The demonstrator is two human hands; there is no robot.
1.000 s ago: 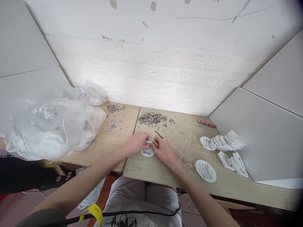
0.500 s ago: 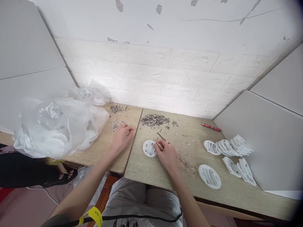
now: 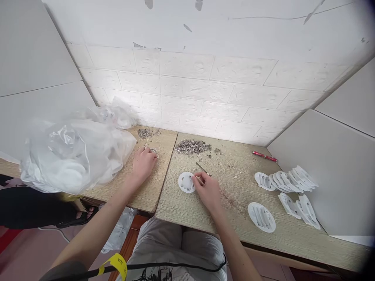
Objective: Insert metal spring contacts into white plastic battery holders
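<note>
My left hand (image 3: pixel 143 163) rests over a small pile of tiny metal clips (image 3: pixel 154 150) on the left table. Its fingers curl down into the pieces, and what they hold is hidden. My right hand (image 3: pixel 208 190) pinches the right edge of a round white plastic battery cover (image 3: pixel 186 182) that lies on the right table. Several small metal pieces sit on this cover. Just beyond the right hand lies a thin brown tool, perhaps tweezers (image 3: pixel 202 168), and I cannot tell whether the hand touches it.
Further back are a larger heap of metal pieces (image 3: pixel 192 146) and a smaller heap (image 3: pixel 145 133). At right lie a single white cover (image 3: pixel 261 217), overlapping rows of covers (image 3: pixel 281 182) and a red pen (image 3: pixel 264 156). Plastic bags (image 3: pixel 73 156) fill the left side.
My left hand has moved left, from beside the table seam onto the small pile of clips. My right hand stays at the round cover. The view has shifted slightly.
</note>
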